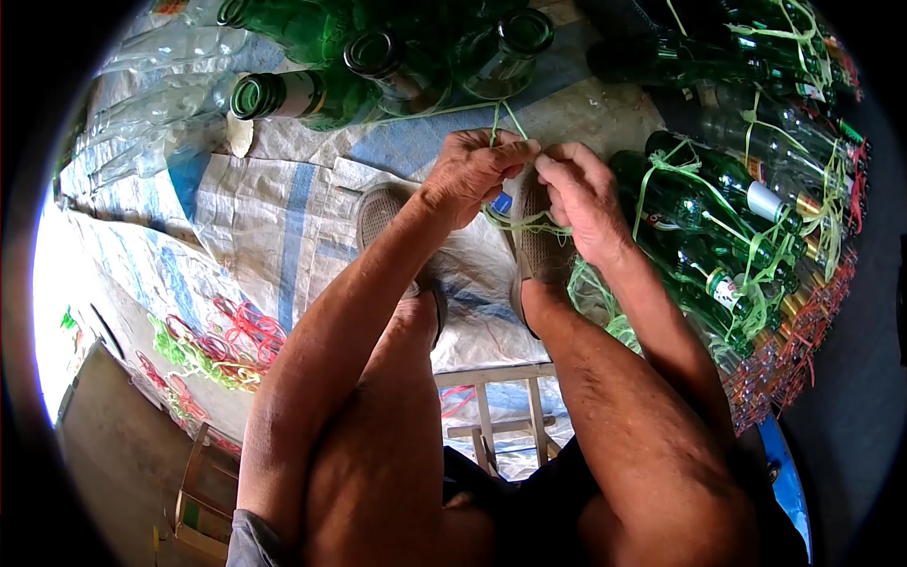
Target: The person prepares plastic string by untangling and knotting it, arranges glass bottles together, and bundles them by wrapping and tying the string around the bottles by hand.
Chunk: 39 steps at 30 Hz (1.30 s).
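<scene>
Green twine (511, 121) runs from a group of green glass bottles (402, 80) down to my hands. My left hand (477, 172) pinches the twine between thumb and fingers, just in front of the bottle mouths. Close on its right, my right hand (581, 194) has its thumb and forefinger pressed together at the twine's end, the two fingertips nearly touching my left hand. A loop of the same twine (529, 223) hangs below and between both hands, over my right shoe (545, 248).
Clear bottles (161, 104) lie at the upper left. Green bottles bound with twine (699, 198) are stacked on the right. Red and green twine scraps (241, 335) lie at the left on the woven sheet (255, 203). A wooden stool (484, 411) stands between my legs.
</scene>
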Each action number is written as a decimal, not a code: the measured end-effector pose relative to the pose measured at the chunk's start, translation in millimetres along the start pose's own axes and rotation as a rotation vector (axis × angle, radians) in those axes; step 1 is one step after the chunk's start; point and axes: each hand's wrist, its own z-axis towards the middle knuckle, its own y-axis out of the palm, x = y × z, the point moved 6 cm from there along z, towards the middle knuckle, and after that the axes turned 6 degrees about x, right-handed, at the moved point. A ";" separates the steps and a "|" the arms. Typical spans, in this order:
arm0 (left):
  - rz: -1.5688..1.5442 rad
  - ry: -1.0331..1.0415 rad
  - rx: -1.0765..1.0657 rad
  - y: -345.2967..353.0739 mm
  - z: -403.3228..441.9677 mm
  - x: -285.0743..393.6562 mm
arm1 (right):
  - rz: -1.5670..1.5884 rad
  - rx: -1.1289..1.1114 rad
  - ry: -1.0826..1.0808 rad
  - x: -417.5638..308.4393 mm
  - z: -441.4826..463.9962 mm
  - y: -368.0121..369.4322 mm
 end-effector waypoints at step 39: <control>-0.121 0.036 0.040 -13.2 -4.7 8.4 | 0.519 -0.321 0.217 -13.7 37.6 -6.0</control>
